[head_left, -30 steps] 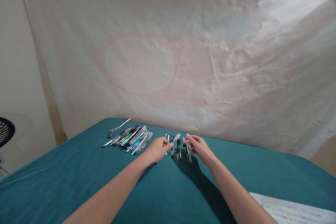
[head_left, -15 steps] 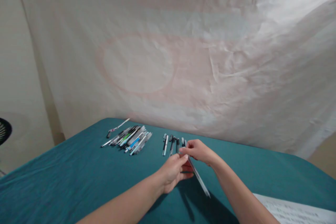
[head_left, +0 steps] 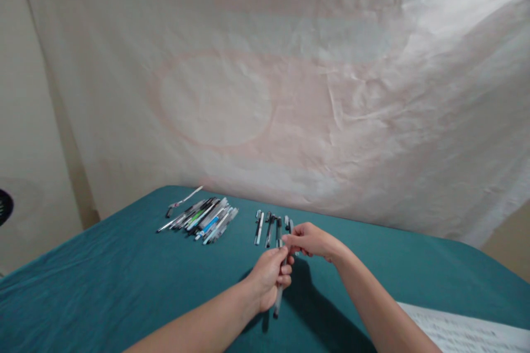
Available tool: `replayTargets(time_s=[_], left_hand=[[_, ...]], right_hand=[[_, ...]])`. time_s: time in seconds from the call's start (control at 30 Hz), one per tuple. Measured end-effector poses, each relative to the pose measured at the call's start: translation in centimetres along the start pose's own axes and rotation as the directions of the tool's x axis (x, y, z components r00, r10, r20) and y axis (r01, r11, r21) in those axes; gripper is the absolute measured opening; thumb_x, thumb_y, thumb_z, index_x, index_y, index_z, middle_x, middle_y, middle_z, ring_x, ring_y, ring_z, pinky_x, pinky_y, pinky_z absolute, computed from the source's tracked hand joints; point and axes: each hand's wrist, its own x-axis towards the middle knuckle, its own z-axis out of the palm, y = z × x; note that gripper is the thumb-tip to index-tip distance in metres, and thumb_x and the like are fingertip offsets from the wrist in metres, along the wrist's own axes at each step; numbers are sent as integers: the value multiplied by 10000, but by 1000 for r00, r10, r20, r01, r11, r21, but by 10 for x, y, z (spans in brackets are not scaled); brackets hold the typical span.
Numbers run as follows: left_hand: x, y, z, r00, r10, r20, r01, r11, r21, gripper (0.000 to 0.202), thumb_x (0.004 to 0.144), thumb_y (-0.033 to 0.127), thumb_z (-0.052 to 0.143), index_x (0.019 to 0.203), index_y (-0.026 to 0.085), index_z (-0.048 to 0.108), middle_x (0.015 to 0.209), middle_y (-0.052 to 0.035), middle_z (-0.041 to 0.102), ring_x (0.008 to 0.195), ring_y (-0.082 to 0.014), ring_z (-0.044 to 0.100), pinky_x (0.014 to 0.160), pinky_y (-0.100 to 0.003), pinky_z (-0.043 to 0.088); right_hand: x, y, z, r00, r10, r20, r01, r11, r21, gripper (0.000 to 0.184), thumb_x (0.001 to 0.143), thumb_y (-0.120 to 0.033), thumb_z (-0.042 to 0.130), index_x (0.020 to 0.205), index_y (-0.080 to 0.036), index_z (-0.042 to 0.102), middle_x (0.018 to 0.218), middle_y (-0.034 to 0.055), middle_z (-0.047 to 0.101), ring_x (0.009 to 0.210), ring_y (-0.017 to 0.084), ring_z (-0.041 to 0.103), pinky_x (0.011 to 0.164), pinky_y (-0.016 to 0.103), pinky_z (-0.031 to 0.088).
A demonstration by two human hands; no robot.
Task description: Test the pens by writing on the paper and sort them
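Note:
A slim clear pen (head_left: 278, 302) with a dark lower end slants down toward me over the table. My left hand (head_left: 268, 277) has its fingers wrapped around the pen's middle. At the upper end, my right hand (head_left: 308, 240) is closed in a pinch, its thumb and fingertips meeting the pen close to the left thumb. Exactly what lies between those fingertips is partly hidden. Just beyond the hands, several pens lie in a spaced row, among them a white-and-black pen (head_left: 259, 229) and a dark pen (head_left: 270, 230); my right hand partly covers the rightmost pen (head_left: 291, 225).
A pile of pens (head_left: 205, 219) lies to the left on the green cloth (head_left: 136, 281). Behind it is a thin white stick-like item (head_left: 192, 194) with a dark end. Printed paper (head_left: 464, 328) lies at front right. A pale sheet (head_left: 248, 99) hangs behind the table.
The pen has swung from slanting toward the lower right to pointing nearly straight at me. My left fingers, previously spread, have closed around it. The right hand stays near the pen's upper end.

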Motion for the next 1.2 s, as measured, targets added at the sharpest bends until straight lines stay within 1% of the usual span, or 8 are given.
replayTargets(time_s=[0.13, 0.23, 0.33, 0.4, 0.5, 0.73, 1.0, 1.2], left_hand=[[1, 0, -3, 1000, -9, 4, 9, 997, 74, 237, 827, 367, 523, 838, 132, 497, 578, 64, 399, 355, 14, 232, 338, -113, 78], [1, 0, -5, 1000, -22, 16, 19, 986, 163, 304, 797, 460, 519, 828, 162, 467, 523, 97, 319, 348, 4, 180, 358, -132, 46], [1, 0, -6, 999, -30, 10, 28, 980, 199, 331, 781, 507, 507, 811, 186, 432, 493, 115, 260, 345, -2, 141, 377, -140, 28], [1, 1, -6, 999, -38, 5, 36, 977, 211, 343, 774, 526, 501, 816, 194, 426, 485, 118, 249, 343, -5, 132, 384, -144, 21], [0, 2, -6, 999, -47, -5, 47, 972, 231, 346, 774, 534, 493, 822, 197, 427, 478, 118, 254, 343, -7, 129, 388, -149, 14], [1, 3, -6, 998, -59, -29, 64, 962, 267, 372, 753, 553, 502, 861, 198, 466, 472, 118, 239, 338, -11, 147, 390, -154, 20], [-1, 4, -4, 996, -71, -50, 83, 955, 284, 447, 712, 589, 522, 923, 196, 489, 455, 123, 230, 338, -14, 132, 387, -155, 13], [0, 5, -5, 992, -105, -66, 119, 955, 271, 366, 758, 541, 503, 891, 202, 464, 451, 122, 234, 331, -14, 135, 379, -145, 9]], right_hand=[[0, -1, 2, 1000, -22, 12, 22, 1000, -1, 341, 755, -455, 529, 625, -141, 568, 543, -9, 580, 397, 48, 412, 361, 160, 295], [0, -2, 4, 1000, -23, 14, 23, 1000, -12, 332, 752, -439, 538, 617, -139, 582, 536, -8, 585, 396, 48, 412, 366, 162, 296], [0, -5, 5, 1000, -14, -4, 14, 1000, -10, 323, 748, -422, 548, 604, -136, 584, 518, -9, 578, 393, 50, 407, 366, 165, 291], [0, -6, 6, 1000, 4, -20, -4, 1000, -10, 314, 744, -407, 555, 591, -135, 581, 504, -12, 567, 385, 47, 399, 364, 166, 290], [0, -7, 7, 999, 21, -36, -21, 1000, -8, 293, 739, -379, 560, 578, -134, 578, 478, -22, 544, 368, 43, 384, 354, 164, 289], [3, -4, 10, 998, 58, -35, -55, 994, 91, 244, 724, -321, 563, 588, -122, 606, 441, -29, 530, 334, 36, 349, 331, 166, 276], [5, -1, 13, 992, 88, -89, -81, 993, 83, 232, 703, -291, 561, 555, -120, 614, 444, -11, 542, 326, 39, 339, 319, 176, 245], [5, 0, 13, 991, 96, -89, -89, 993, 79, 241, 701, -293, 555, 556, -117, 633, 455, -1, 548, 334, 44, 351, 322, 177, 240]])
